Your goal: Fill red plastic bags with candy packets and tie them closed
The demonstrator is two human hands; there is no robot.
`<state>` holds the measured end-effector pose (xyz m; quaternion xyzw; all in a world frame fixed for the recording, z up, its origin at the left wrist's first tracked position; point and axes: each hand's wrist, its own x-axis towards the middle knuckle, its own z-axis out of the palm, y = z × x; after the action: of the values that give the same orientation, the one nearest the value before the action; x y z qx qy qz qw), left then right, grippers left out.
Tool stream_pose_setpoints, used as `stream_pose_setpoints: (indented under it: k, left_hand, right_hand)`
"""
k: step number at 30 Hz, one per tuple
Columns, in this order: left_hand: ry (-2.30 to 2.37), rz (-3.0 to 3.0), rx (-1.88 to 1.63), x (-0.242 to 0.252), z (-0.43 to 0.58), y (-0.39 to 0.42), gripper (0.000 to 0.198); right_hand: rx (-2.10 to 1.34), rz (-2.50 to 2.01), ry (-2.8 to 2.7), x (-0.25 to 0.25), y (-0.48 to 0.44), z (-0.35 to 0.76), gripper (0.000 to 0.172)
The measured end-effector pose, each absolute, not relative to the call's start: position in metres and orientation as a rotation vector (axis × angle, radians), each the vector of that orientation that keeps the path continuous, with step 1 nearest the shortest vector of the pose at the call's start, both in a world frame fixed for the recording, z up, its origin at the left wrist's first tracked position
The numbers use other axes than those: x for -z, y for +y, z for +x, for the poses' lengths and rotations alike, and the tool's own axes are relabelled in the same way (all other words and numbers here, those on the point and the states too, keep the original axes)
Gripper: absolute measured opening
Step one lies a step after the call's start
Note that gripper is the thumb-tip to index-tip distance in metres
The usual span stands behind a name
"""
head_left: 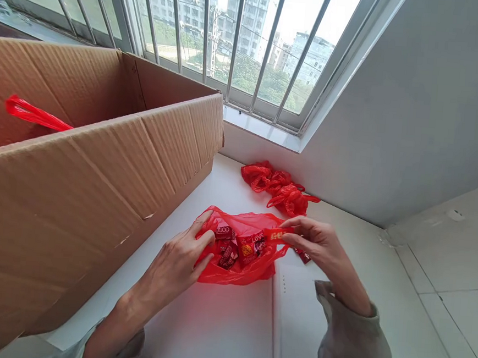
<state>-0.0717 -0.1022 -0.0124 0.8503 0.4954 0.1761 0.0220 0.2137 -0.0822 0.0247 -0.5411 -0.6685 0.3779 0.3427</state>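
Note:
A thin red plastic bag (235,270) lies open on the white table (218,332) with several small red sweet packets (240,246) inside it. My left hand (183,257) pinches the bag's left rim and holds the mouth open. My right hand (319,243) is closed on a small red packet (278,235) just above the bag's right rim. Another small red packet (302,256) lies on the table under my right hand.
A big open cardboard box (98,179) fills the left side, with a red bag handle (33,113) showing inside. Crumpled red bags (279,188) lie by the grey wall (414,104) below a barred window (233,40). Tiled floor (455,273) at right.

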Motion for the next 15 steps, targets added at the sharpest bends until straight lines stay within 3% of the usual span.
stream_pose_setpoints:
  k: [3, 9, 15]
  left_hand:
    - [1.528, 2.626, -0.542, 0.009, -0.071, -0.104, 0.013]
    - [1.468, 2.616, -0.509, 0.004, -0.072, -0.107, 0.019]
    - [1.459, 2.633, -0.55, 0.01, -0.07, -0.104, 0.022]
  right_hand:
    - [-0.952, -1.316, -2.058, -0.027, -0.082, 0.157, 0.02]
    - [-0.418, -1.62, -2.455, 0.0, -0.069, 0.13, 0.033]
    - [-0.373, -1.428, -2.678, 0.025, -0.072, 0.128, 0.027]
